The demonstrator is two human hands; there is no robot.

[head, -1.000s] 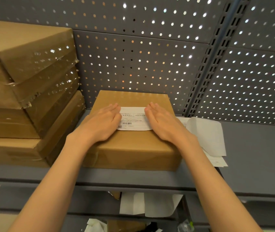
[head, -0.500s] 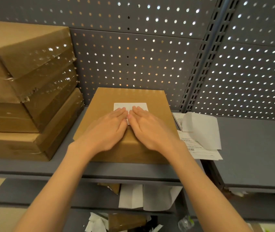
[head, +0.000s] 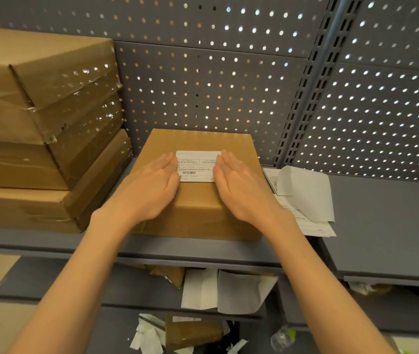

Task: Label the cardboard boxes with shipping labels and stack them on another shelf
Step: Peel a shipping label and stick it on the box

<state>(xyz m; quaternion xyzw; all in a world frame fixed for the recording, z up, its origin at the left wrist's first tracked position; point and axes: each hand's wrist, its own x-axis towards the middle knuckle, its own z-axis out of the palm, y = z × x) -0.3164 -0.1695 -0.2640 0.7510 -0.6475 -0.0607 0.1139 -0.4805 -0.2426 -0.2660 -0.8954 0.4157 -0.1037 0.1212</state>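
Observation:
A brown cardboard box [head: 200, 208] lies flat on the grey shelf [head: 382, 226], in the middle of the view. A white shipping label [head: 197, 165] with a barcode sits on its top face. My left hand [head: 149, 190] lies flat on the box with straight fingers, covering the label's left edge. My right hand [head: 241, 187] presses flat in the same way on the label's right edge. The middle of the label shows between the two hands.
A stack of taped cardboard boxes [head: 42, 134] fills the shelf's left side. Loose label sheets and backing paper [head: 303, 195] lie right of the box. A perforated back panel [head: 203, 85] stands behind. Lower shelves hold paper scraps [head: 229, 290] and another box.
Half a second ago both hands met over the label's middle; they have slid apart to its left and right edges, uncovering the printed middle.

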